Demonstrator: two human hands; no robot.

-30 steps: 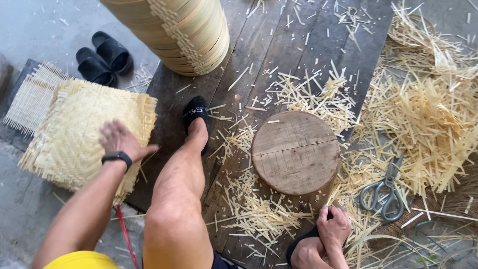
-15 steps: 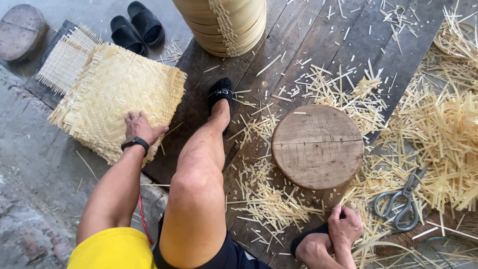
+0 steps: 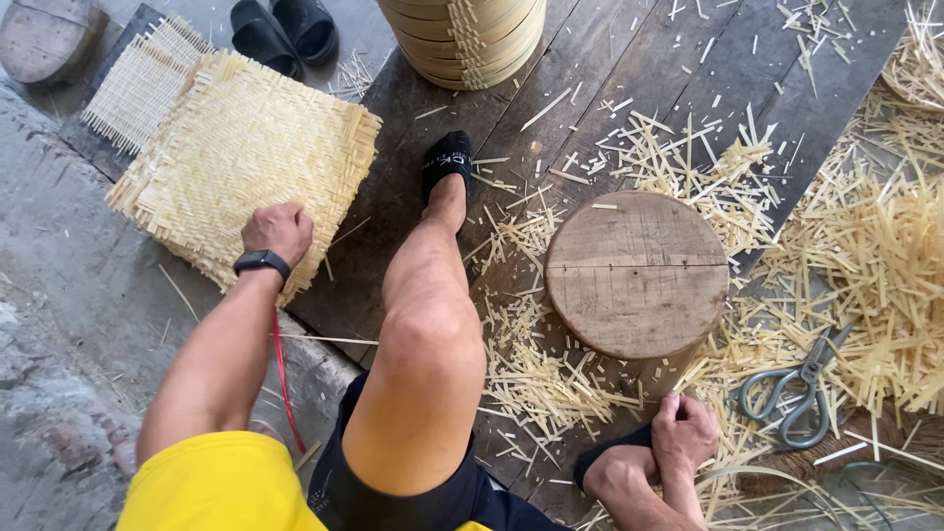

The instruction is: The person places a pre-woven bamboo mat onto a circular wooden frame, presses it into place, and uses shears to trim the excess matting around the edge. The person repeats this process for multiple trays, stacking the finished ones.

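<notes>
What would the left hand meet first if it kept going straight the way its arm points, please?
The left hand already rests on the woven bamboo mat; straight on, it would likely cross that mat toward the black sandals, though depth is unclear.

A round wooden block (image 3: 637, 273) lies among bamboo offcuts (image 3: 875, 265); scissors (image 3: 795, 388) beside it, black sandals (image 3: 285, 31) and probably stacked steamers (image 3: 467, 34) farther off.
</notes>
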